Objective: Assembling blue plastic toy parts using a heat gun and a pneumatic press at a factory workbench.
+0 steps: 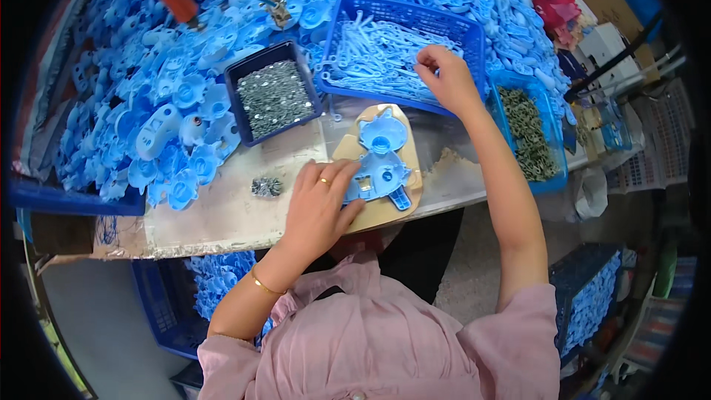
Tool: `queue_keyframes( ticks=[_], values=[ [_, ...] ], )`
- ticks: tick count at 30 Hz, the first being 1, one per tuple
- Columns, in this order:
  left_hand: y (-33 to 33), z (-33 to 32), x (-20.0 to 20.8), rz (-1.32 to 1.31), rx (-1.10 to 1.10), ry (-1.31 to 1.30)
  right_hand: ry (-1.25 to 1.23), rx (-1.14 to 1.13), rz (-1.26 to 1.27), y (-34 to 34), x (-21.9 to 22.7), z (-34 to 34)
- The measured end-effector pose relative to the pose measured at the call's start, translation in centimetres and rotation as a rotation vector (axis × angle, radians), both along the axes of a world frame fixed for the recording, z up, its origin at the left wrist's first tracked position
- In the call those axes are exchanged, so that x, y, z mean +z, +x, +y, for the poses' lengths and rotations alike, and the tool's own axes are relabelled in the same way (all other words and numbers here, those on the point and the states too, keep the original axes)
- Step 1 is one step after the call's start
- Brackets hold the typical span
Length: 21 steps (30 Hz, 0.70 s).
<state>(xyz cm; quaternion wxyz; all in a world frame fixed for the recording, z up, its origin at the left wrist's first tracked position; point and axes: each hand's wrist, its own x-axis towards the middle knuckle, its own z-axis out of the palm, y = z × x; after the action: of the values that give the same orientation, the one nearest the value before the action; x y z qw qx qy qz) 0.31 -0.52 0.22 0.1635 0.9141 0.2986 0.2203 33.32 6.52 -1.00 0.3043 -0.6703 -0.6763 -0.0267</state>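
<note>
Your blue shell parts (379, 167) lie open-faced on the tan fixture (374, 215) at the tabletop's (215, 215) near edge, the centre of the clock; you look to be early in this piece, the insides bare and no cover over them. Your left hand (318, 196) rests at their left edge, fingers loosely spread. At one o'clock your right hand (448, 83) is over the pale rods (378, 55) in the blue basket (475, 44); thumb and forefinger are close, but I cannot tell whether they pinch one. Much seems left: loose mouldings (159, 104) are heaped toward ten o'clock, and small metal parts (274, 100) fill the black bin (304, 74) there too.
</note>
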Motion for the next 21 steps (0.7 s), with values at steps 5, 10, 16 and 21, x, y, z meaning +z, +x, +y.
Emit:
queue_keyframes(
  ticks=[5, 10, 16, 21],
  values=[
    [1.8, -0.2, 1.7, -0.238, 0.021, -0.078, -0.321, 0.388, 1.078, -7.3, 4.2, -7.9],
    [4.1, -1.7, 1.0, -0.335, -0.031, -0.698, -0.317, 0.375, 0.999, -9.2, 3.6, -13.2],
    [3.3, -2.2, 1.8, -0.268, -0.092, -0.769, -0.064, -0.307, 0.316, 4.0, 3.2, -16.4],
    [3.6, -2.6, 2.4, -0.245, -0.116, -0.814, -0.122, -0.350, -0.263, 12.6, -0.8, -17.4]
  ],
)
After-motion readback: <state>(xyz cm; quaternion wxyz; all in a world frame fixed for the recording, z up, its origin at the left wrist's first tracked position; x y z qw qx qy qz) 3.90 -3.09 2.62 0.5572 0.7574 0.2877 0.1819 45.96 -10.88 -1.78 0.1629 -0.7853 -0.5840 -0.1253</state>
